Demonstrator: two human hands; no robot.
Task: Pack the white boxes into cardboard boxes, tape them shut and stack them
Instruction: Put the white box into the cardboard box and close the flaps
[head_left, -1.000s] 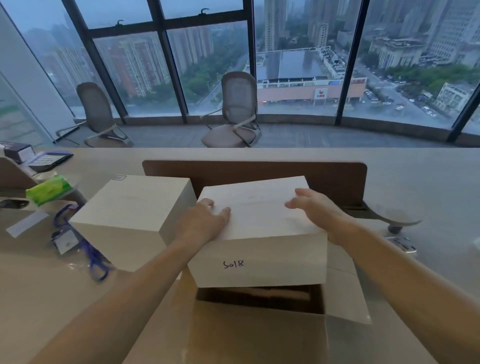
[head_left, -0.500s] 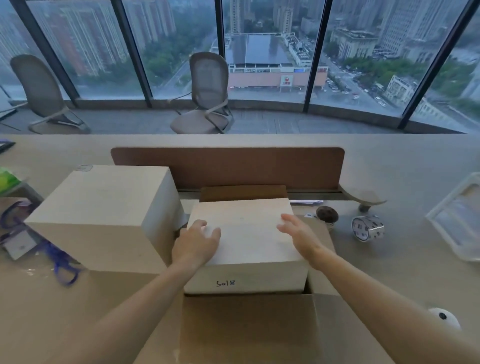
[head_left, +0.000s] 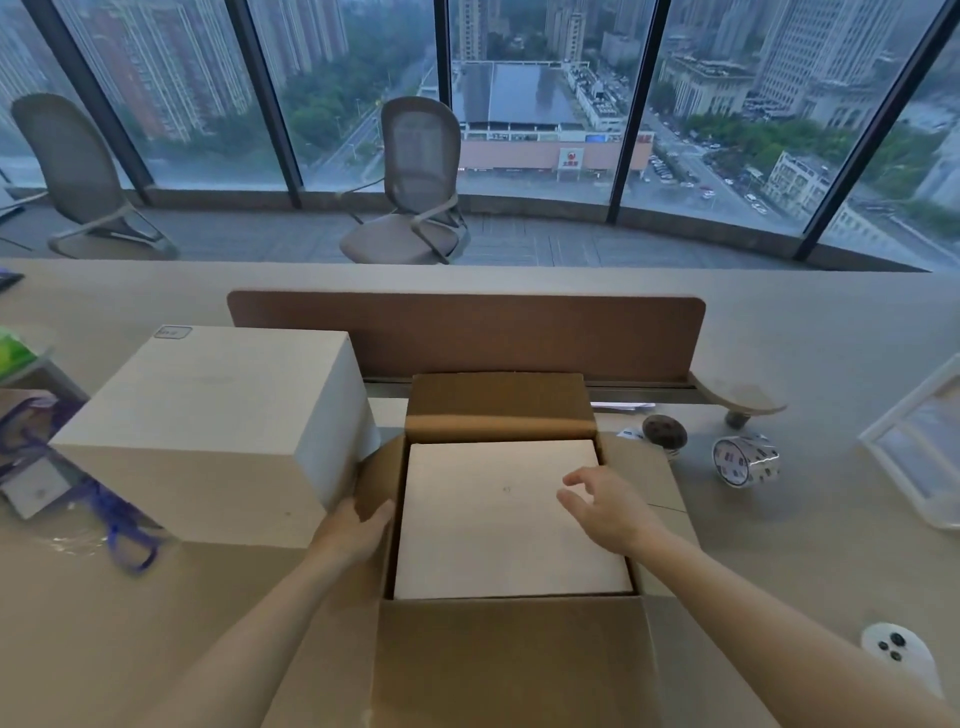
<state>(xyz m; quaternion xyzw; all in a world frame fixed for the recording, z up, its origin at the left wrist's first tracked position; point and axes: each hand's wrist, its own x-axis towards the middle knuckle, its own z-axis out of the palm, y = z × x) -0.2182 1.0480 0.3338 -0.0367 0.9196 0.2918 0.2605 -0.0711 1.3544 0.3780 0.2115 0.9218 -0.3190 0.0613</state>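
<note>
A white box (head_left: 493, 525) lies flat inside the open cardboard box (head_left: 511, 660), whose flaps stand out on all sides. My left hand (head_left: 358, 525) grips the left flap of the cardboard box. Just above the white box's right part hovers my right hand (head_left: 605, 501), fingers loosely curled and holding nothing. A second, larger white box (head_left: 218, 426) stands on the table to the left, touching the left flap. A roll of printed tape (head_left: 745, 461) lies to the right of the cardboard box.
A brown divider panel (head_left: 467, 332) runs behind the boxes. A dark round object (head_left: 664, 431) sits by the tape. A white frame (head_left: 914, 441) is at the right edge, a white device (head_left: 896, 652) front right. Blue lanyard and papers (head_left: 98, 504) lie left. Two chairs stand by the windows.
The white box has sunk fully into the cardboard box. My left hand moved off its top to the left flap, and my right hand lifted clear.
</note>
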